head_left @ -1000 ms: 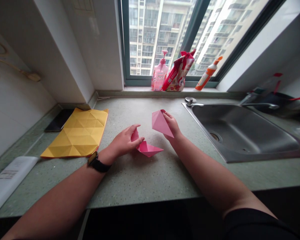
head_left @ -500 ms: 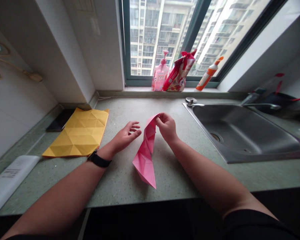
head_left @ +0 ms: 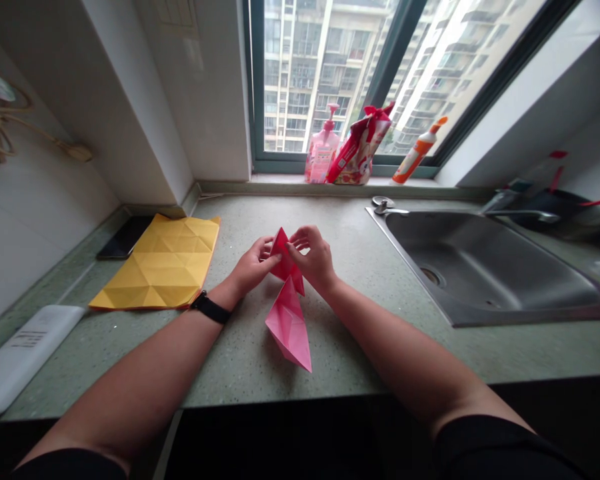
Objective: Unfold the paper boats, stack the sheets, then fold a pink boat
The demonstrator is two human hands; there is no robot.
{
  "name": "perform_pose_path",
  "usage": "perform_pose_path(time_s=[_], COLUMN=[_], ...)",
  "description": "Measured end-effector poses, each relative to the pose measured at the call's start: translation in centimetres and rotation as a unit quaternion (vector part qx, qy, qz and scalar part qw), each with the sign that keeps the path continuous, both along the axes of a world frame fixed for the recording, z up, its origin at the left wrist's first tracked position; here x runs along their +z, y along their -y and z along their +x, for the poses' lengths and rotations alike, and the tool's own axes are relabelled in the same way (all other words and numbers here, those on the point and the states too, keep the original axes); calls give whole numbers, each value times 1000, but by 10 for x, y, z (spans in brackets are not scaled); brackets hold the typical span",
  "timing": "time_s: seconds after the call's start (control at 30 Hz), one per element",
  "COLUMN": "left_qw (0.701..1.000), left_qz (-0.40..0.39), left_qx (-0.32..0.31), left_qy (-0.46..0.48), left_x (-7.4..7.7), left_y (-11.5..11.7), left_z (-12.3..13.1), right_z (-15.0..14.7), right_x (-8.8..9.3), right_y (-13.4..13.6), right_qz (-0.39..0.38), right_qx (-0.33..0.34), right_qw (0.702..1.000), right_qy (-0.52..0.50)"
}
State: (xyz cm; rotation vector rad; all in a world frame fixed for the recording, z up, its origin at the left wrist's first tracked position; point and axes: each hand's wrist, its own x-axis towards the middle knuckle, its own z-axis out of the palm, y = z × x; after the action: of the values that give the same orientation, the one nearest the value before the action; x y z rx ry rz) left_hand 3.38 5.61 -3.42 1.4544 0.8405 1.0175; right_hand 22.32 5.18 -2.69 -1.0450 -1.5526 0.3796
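A folded sheet of pink origami paper [head_left: 289, 327] stands on the countertop between my arms, twisted into two pointed, hollow parts joined at a narrow middle. Its near part rests on the counter, with one tip toward me. My left hand [head_left: 257, 263] grips the left edge of the far part, thumb in front and fingers behind. On the other side, my right hand [head_left: 313, 257] pinches the upper right edge of that far part between thumb and fingers. Part of the paper's far end is hidden by both hands.
Creased yellow paper [head_left: 163, 260] lies at the left, partly over a dark flat device [head_left: 125, 238]. A white oblong case [head_left: 30, 350] is at the left front. The steel sink [head_left: 490, 267] is at right. A pump bottle [head_left: 323, 153], red bag [head_left: 363, 147] and orange bottle [head_left: 417, 157] line the windowsill.
My left hand has moved right and taken hold of the paper's far part. My right hand has shifted slightly left, and the far part now stands up with a peak.
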Motion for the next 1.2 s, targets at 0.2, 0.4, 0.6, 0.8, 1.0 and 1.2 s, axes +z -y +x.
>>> perform_pose_path(time_s=[0.2, 0.4, 0.6, 0.8, 1.0, 1.2], left_qw=[999, 998, 995, 991, 991, 990], left_qz=[10, 35, 68, 92, 96, 109], left_qx=[44, 28, 11, 13, 16, 16], left_qy=[-9, -43, -70, -91, -91, -88], left_x=[5, 8, 9, 11, 8, 2], left_y=[3, 5, 5, 7, 5, 3], left_z=[2, 0, -2, -3, -2, -1], right_z=[6, 11, 17, 19, 18, 15], right_x=[0, 0, -3, -1, -2, 1], right_y=[-1, -1, -3, -3, -4, -4], right_qz=[118, 115, 70, 57, 56, 18], right_qx=[-13, -2, 25, 46, 28, 19], right_qw=[988, 985, 990, 991, 993, 998], right_qy=[103, 129, 120, 112, 95, 49])
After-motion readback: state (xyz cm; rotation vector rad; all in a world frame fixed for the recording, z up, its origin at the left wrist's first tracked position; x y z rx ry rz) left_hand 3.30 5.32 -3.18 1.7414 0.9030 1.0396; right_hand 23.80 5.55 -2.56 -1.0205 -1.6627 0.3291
